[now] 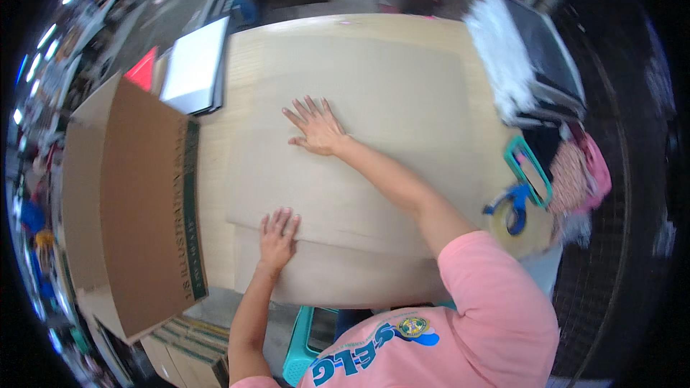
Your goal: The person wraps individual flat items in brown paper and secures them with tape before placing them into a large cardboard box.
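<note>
A wide sheet of brown paper [374,194] covers most of the wooden table, with a fold or overlapping edge running across its near part. My right hand [317,128] lies flat on the middle of the sheet, fingers spread, the arm reaching across from the right. Closer to me, my left hand [277,237] rests on the paper near that crosswise edge, at the sheet's left side. Its fingers are stretched out and hold nothing.
An open cardboard box [144,208] stands at the left. Beyond it lies a white-topped stack [195,65]. At the right are a plastic-wrapped stack [521,57], a teal tray [528,171] and a blue tape dispenser [512,208]. A green stool [300,345] is below.
</note>
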Available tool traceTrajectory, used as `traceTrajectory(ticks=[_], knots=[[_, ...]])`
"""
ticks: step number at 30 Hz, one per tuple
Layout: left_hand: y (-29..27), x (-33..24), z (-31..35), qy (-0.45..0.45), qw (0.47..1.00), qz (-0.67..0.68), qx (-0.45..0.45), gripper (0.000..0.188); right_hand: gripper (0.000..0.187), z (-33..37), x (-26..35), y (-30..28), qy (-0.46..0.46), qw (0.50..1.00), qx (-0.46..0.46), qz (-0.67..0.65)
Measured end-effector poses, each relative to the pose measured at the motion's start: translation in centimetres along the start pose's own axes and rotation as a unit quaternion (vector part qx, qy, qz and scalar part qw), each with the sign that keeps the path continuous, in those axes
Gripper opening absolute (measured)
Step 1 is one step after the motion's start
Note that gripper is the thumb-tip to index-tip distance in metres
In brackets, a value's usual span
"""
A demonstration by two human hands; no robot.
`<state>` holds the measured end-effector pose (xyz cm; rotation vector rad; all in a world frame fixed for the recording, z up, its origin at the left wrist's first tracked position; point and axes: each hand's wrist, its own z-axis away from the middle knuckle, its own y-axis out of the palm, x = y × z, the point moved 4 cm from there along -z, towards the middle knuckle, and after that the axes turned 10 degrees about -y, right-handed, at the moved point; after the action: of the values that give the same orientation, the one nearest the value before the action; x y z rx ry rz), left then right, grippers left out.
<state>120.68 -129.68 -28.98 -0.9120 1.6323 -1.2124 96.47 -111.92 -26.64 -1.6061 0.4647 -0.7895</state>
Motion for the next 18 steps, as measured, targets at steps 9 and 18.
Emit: traceTrajectory(ticks=[9,18], knots=[[-0.1,-0.9,-1.2,0.034,0.999,-0.017,-0.024,0.072,0.079,40.4,-7.1,-5.7,0.353,0.904,-0.232,0.07],[-0.4,-0.2,-0.2,0.011,1.0,-0.006,-0.001,0.064,0.095,51.6,-7.0,-3.0,0.655,0.724,-0.214,-0.036]])
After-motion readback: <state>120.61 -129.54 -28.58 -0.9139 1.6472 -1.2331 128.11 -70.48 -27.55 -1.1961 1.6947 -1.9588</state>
